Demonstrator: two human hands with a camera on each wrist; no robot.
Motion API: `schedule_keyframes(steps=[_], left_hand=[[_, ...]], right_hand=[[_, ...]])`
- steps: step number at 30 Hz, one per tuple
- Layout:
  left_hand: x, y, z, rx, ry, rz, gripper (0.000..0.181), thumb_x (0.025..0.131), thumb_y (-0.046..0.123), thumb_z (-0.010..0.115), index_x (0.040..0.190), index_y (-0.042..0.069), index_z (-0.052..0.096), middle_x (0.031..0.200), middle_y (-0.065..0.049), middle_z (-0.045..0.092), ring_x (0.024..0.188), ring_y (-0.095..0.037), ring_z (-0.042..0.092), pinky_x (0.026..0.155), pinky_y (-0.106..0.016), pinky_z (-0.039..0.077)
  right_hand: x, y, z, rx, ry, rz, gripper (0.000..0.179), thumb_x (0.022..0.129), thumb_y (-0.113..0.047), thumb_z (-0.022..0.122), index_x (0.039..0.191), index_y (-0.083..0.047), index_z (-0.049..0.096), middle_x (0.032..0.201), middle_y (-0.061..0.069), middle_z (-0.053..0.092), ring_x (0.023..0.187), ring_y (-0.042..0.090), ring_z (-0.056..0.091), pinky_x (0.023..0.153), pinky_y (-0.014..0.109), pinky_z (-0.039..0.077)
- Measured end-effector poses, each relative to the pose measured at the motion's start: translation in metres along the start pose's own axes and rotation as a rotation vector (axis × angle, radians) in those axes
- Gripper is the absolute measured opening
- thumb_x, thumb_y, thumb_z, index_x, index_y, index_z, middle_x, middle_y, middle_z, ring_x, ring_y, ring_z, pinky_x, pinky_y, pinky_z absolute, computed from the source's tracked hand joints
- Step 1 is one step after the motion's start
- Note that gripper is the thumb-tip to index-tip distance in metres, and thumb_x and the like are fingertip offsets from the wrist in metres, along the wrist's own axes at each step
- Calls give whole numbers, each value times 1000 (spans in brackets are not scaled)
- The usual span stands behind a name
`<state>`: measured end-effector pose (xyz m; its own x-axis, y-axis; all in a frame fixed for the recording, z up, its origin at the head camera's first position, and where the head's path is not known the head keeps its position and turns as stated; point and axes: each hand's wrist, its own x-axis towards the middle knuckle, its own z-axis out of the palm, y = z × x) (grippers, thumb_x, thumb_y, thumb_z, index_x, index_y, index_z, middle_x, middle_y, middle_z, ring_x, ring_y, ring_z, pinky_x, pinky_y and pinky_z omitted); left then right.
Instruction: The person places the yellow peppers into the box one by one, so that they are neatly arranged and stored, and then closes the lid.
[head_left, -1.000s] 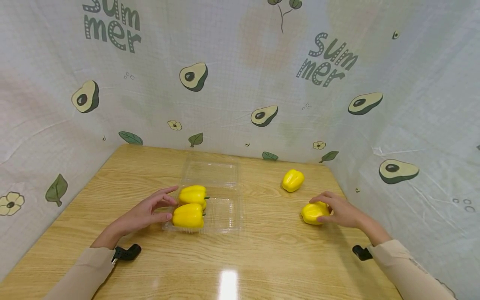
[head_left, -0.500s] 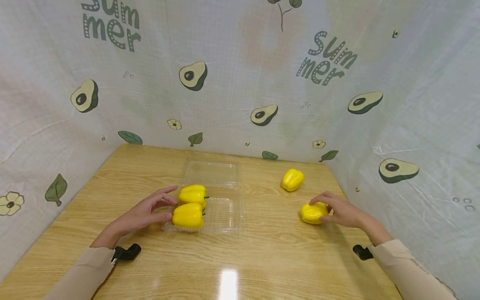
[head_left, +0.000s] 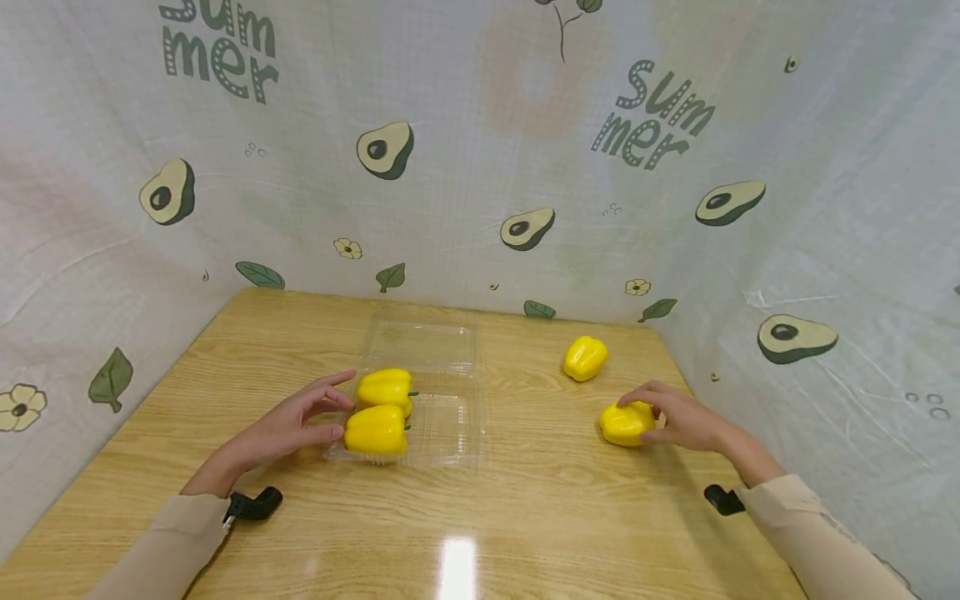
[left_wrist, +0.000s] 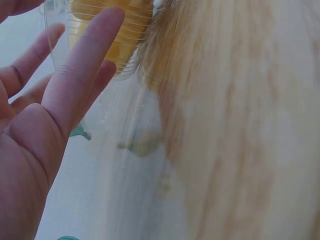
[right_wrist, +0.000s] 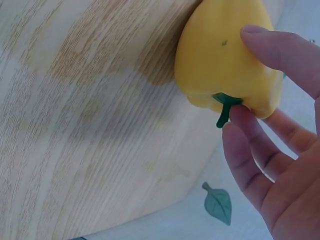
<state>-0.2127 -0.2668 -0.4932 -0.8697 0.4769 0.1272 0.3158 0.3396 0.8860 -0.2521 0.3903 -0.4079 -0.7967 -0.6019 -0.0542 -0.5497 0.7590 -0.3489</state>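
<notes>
My right hand [head_left: 678, 421] holds a yellow bell pepper [head_left: 622, 425] on the right part of the table. In the right wrist view, its thumb lies on the pepper's side [right_wrist: 215, 55] and the other fingers curl near the green stem [right_wrist: 226, 106]. Two more yellow bell peppers, a rear one [head_left: 384, 390] and a front one [head_left: 375, 432], lie side by side in the left half of a clear plastic clamshell box [head_left: 480, 433]. Beside that box's left wall is my left hand [head_left: 292, 425], fingers spread and relaxed, holding nothing.
A fourth-like loose yellow bell pepper [head_left: 586, 359] lies farther back on the right of the wooden table [head_left: 525, 500]. The box's lid [head_left: 423, 343] is folded back behind its base. Printed cloth [head_left: 450, 167] hangs around the back and sides.
The pepper at my right hand has shifted very slightly left, and the thumb sits a little nearer its edge. My left hand has stayed in place.
</notes>
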Motion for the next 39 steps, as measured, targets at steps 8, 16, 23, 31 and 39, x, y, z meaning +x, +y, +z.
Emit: schedule_keyframes(steps=[8, 16, 23, 31, 39], left_hand=[[-1, -1, 0, 11, 1, 15, 29, 103, 18, 73, 130, 14, 64, 175, -13, 24, 140, -42, 52, 114, -39, 46], [0, 0, 0, -5, -7, 13, 28, 103, 17, 73, 129, 14, 64, 175, -12, 23, 141, -45, 51, 114, -54, 44], [0, 0, -1, 1, -5, 10, 28, 103, 19, 73, 129, 14, 64, 175, -12, 23, 140, -45, 52, 110, -26, 46], [-1, 0, 0, 6, 1, 0, 30, 102, 19, 74, 131, 13, 65, 175, -10, 24, 140, -38, 53, 108, -21, 45], [-1, 0, -1, 15, -4, 14, 29, 103, 18, 73, 130, 13, 64, 175, -13, 23, 140, -44, 52, 112, -40, 48]], right_hand=[[2, -2, 0, -19, 0, 34, 48, 90, -16, 87, 134, -14, 68, 129, 12, 62, 104, 22, 57, 80, 39, 56], [7, -8, -2, -11, 36, 19, 50, 91, -18, 87, 137, -13, 67, 129, 13, 61, 102, 21, 56, 78, 34, 55], [17, -27, -5, -37, 68, 8, 50, 91, -17, 86, 137, -13, 67, 127, 14, 62, 96, 20, 57, 77, 38, 57], [35, -53, -6, -70, 117, -45, 50, 91, -18, 87, 137, -11, 67, 125, 12, 62, 94, 19, 58, 76, 39, 59], [56, -84, -7, -69, 148, -63, 54, 90, -19, 88, 139, -12, 66, 127, 16, 62, 92, 25, 59, 75, 32, 55]])
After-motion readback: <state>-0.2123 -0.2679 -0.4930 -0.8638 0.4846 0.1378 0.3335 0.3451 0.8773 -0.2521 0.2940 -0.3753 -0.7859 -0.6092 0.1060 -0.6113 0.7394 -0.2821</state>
